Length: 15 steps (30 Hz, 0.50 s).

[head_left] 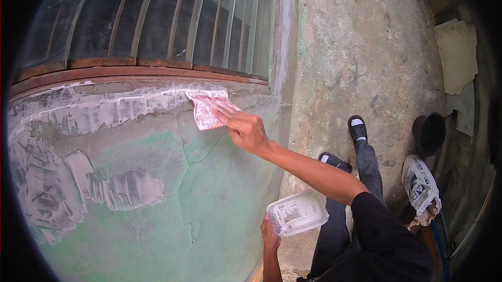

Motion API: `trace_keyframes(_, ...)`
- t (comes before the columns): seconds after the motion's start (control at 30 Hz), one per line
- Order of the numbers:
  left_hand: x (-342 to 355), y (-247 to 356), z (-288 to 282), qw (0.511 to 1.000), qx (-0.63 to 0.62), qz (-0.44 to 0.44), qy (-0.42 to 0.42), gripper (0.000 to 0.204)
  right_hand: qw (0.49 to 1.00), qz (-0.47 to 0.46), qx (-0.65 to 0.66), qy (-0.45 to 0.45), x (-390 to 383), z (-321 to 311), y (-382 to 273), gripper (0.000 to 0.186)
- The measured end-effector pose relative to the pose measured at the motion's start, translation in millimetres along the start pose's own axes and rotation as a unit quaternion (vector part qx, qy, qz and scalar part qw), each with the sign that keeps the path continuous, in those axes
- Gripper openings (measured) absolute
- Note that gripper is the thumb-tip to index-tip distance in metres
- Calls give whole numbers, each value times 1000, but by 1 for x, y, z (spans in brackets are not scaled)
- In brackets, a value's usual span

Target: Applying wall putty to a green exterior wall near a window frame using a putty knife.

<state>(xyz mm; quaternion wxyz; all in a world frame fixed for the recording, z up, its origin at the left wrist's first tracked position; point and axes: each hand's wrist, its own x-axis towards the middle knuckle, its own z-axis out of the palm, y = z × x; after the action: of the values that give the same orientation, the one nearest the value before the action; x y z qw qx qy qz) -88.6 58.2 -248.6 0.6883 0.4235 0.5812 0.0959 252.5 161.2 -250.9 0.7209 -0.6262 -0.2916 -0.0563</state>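
Glossy plastic tub (319, 204); patchy matt wall (136, 235); rough concrete floor (361, 47).

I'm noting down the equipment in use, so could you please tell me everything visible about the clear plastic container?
The clear plastic container looks thin-walled, shallow and rectangular, with rounded corners. Its open side faces the camera, and no lid shows on it. White, paste-like material is smeared unevenly inside. The left hand grips its left end, holding it at a slant in front of the person's dark trousers, near the green wall.
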Motion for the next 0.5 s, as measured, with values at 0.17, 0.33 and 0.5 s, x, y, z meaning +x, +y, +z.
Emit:
trace_keyframes(0.17,-5,-10,-7,1000,17,-12,5,43,999,-48,-1,14,-20,-5,2,61)
trace_keyframes(0.33,-4,-23,-18,999,38,-11,7,43,997,-24,-34,61,-27,-5,17,59)
trace_keyframes(0.5,-2,-31,-23,998,64,-8,-14,43,997,24,-44,64,-29,18,38,61)
